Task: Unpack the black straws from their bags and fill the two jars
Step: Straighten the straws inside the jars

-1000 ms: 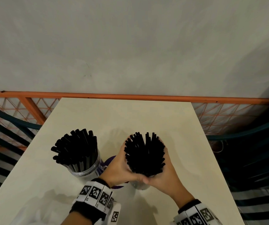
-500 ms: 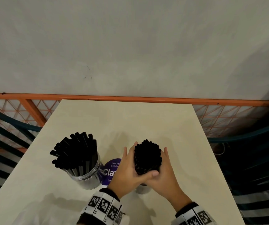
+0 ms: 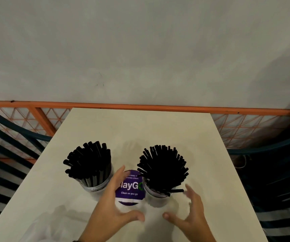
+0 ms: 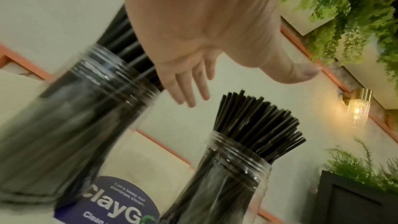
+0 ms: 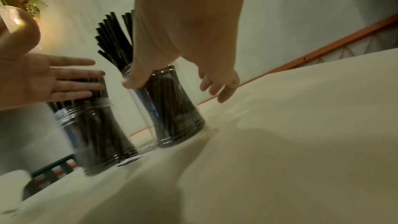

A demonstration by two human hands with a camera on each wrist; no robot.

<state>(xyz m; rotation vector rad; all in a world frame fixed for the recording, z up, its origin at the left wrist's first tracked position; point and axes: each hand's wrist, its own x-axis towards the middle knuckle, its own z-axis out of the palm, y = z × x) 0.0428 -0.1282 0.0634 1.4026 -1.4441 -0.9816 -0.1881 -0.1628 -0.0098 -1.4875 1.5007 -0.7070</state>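
Observation:
Two clear jars stand side by side on the cream table (image 3: 140, 126). The left jar (image 3: 95, 186) is packed with black straws (image 3: 88, 165). In the right jar (image 3: 155, 196) a second bunch of black straws (image 3: 163, 168) fans out wide. My left hand (image 3: 116, 205) hovers open between the jars, its fingers straight and holding nothing. My right hand (image 3: 189, 212) is open just right of the right jar, apart from it. The left wrist view shows the left hand (image 4: 189, 67) spread above both jars (image 4: 226, 176). The right wrist view shows the right hand (image 5: 193, 57) in front of the right jar (image 5: 172, 108).
A round purple sticker (image 3: 130, 189) lies on the table between the jars. Crumpled clear plastic (image 3: 41, 227) sits at the near left corner. Dark slatted chairs (image 3: 9, 154) flank the table, and an orange railing (image 3: 140, 108) runs behind its far edge.
Both hands were cupped round the straw bunch in the right jar. They have let go and drawn back and apart, and the straws have fanned out in the jar.

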